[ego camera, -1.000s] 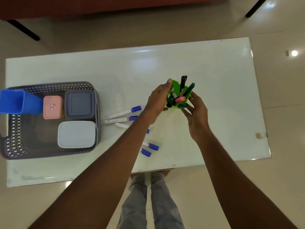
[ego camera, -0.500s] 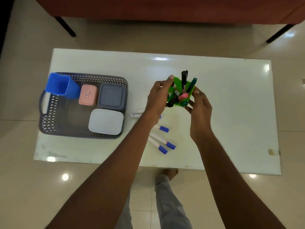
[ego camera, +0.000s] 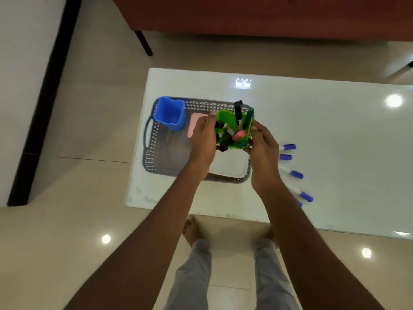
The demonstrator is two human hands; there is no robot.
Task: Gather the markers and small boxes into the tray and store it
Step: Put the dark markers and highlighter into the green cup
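A green cup (ego camera: 225, 118) full of markers is held between both my hands above the grey perforated tray (ego camera: 154, 151). My left hand (ego camera: 203, 139) grips its left side and my right hand (ego camera: 261, 144) its right side. In the tray stand a blue cup (ego camera: 171, 113), a pink box (ego camera: 193, 126) partly behind my left hand, and a white box (ego camera: 230, 168). The grey box is hidden under the cup and hands. Several blue-capped white markers (ego camera: 296, 174) lie loose on the table right of the tray.
The white glossy table (ego camera: 324, 135) carries the tray near its left end. A red sofa (ego camera: 257, 16) with a dark leg stands behind it. My bare feet and grey trousers (ego camera: 194, 276) are below the table's near edge.
Both hands carried the green cup of markers leftwards, from the table's middle past the loose markers to above the tray. The view also swung left.
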